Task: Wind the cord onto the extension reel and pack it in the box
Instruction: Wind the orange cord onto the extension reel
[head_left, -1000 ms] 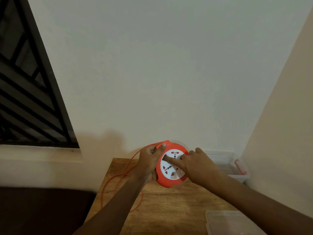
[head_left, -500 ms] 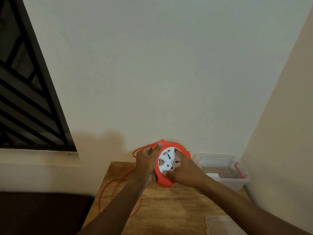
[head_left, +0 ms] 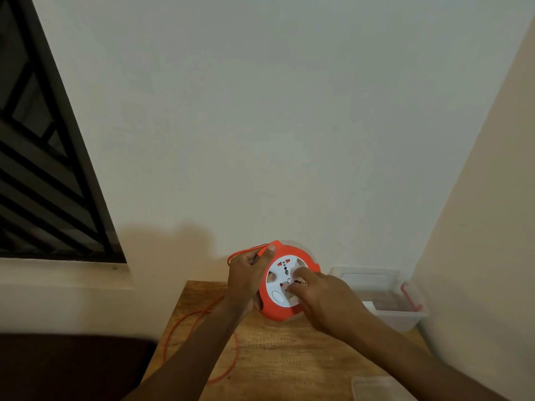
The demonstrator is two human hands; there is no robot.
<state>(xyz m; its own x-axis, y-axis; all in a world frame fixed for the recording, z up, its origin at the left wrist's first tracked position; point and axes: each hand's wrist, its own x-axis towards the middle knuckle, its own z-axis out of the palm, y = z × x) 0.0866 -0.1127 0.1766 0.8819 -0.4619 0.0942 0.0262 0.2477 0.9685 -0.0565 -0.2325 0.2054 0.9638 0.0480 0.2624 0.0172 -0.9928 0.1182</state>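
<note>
Orange round reel (head_left: 278, 309) — left hand (head_left: 246, 277) grips, right hand (head_left: 321, 296) on white face.

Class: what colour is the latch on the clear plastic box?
Red latch on the box; head view.

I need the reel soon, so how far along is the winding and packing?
Nothing looks finished yet. In hand: the left hand grips the orange reel by its edge while the right hand presses fingers on its white face, apparently turning it. Left: a loop of orange cord lies loose on the wooden table, and the clear box holds no reel; its lid is off.
</note>
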